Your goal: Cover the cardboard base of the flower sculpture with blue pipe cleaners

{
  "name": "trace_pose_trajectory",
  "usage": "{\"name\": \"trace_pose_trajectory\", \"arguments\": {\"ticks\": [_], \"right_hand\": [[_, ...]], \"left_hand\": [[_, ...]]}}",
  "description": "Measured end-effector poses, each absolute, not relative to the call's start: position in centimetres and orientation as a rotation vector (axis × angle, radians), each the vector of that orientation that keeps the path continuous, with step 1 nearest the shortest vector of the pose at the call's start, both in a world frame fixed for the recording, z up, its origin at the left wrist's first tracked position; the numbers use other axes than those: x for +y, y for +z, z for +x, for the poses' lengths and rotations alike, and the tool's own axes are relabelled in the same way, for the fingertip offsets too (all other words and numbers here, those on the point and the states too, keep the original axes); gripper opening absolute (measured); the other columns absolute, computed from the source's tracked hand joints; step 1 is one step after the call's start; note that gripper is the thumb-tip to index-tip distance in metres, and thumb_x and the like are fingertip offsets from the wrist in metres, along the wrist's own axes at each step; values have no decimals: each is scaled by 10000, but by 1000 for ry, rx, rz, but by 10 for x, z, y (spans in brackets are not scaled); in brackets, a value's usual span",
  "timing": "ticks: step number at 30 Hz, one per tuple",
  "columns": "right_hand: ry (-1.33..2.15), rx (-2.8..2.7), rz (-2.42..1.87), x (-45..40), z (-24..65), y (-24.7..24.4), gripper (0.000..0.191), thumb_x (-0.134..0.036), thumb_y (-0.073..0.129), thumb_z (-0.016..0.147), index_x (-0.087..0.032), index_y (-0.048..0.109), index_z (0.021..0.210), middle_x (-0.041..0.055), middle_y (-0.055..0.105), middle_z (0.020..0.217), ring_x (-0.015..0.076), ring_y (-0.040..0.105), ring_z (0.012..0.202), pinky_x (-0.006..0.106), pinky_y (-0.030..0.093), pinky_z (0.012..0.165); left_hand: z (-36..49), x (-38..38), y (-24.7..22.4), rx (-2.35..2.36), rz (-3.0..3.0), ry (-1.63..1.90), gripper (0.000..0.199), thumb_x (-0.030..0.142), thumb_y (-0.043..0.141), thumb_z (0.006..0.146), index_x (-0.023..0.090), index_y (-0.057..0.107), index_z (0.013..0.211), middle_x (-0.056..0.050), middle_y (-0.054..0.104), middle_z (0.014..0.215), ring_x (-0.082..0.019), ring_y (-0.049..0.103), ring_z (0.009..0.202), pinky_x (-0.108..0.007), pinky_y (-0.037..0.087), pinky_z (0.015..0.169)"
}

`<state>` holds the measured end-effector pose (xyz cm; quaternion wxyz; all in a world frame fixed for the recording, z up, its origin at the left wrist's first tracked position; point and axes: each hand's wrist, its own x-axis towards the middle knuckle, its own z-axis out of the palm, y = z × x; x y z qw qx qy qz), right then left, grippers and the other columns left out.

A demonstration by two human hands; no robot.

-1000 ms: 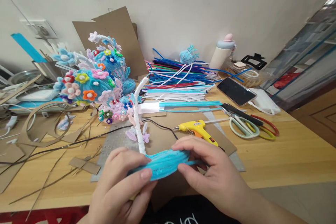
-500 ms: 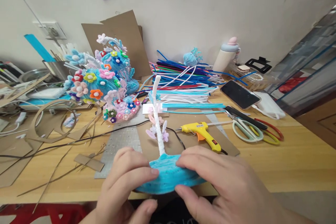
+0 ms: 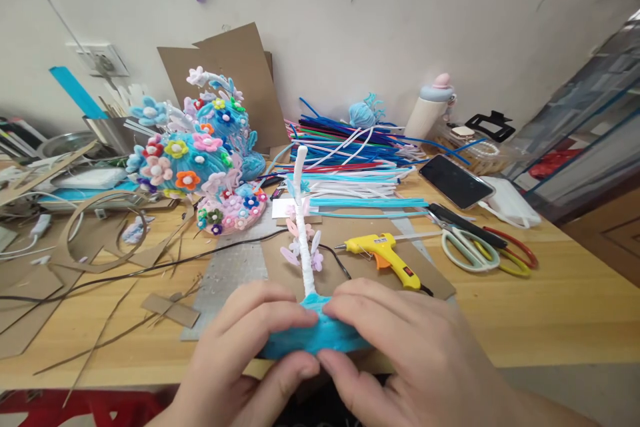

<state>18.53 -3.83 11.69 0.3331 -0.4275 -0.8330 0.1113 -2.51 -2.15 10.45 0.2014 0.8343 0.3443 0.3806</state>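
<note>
At the table's front edge, my left hand and my right hand grip a rounded blue pipe-cleaner base from both sides. Fingers lie over its top, and the two thumbs press its near lower edge, tips almost meeting. A white-wrapped stem rises from the base, leaning slightly left at its top. Small pink and lilac fuzzy flowers show beside the stem; whether they are fixed to it I cannot tell. Just beyond my right hand lies a yellow glue gun on cardboard.
Bundles of pipe cleaners lie at the back. A decorated blue flower piece stands back left, near cardboard scraps and a black cord. Scissors, a phone and a bottle are on the right.
My left hand has moved right and closed onto the base, its thumb now on the near edge. My right hand has shifted slightly left, so the hands are closer together.
</note>
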Motion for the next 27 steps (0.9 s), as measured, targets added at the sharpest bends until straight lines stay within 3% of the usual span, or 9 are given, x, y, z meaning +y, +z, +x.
{"name": "trace_pose_trajectory", "arguments": {"ticks": [5,9,11,20,27], "right_hand": [[101,-2130,-1132,-47,200,110,291,-234,567,927,-204,569,1216,64,719,1151,199,728,958,275,596,733],[148,-2255,-1098,-58,213,102,91,-255,547,973,-257,596,1050,-25,714,817,144,702,686,236,548,571],[170,-2285,-1060,-60,214,101,94,-248,516,993,-254,606,966,-44,661,699,126,645,576,225,490,490],[419,-2025,-1048,-51,206,104,132,-122,561,934,-198,621,845,-36,597,671,97,562,584,204,419,516],[719,-2166,-942,-47,208,114,113,-185,599,947,-221,626,843,-46,668,705,90,617,609,190,459,563]], "left_hand": [[-26,-18,101,1095,2302,1087,168,268,603,918,302,629,1081,27,633,951,-105,641,889,-127,532,727],[-32,-18,99,1128,2272,1077,168,268,604,915,317,626,1075,25,633,977,-117,629,938,-125,529,710],[-33,-18,99,1133,2270,1083,170,273,601,917,320,625,1079,23,633,990,-119,624,955,-122,529,719],[-33,-19,100,1172,2290,1070,169,240,603,903,323,619,1050,34,633,999,-107,621,966,-109,527,768],[-33,-19,100,1182,2265,1090,159,258,613,895,335,630,1034,50,647,970,-96,626,942,-101,520,751]]}}
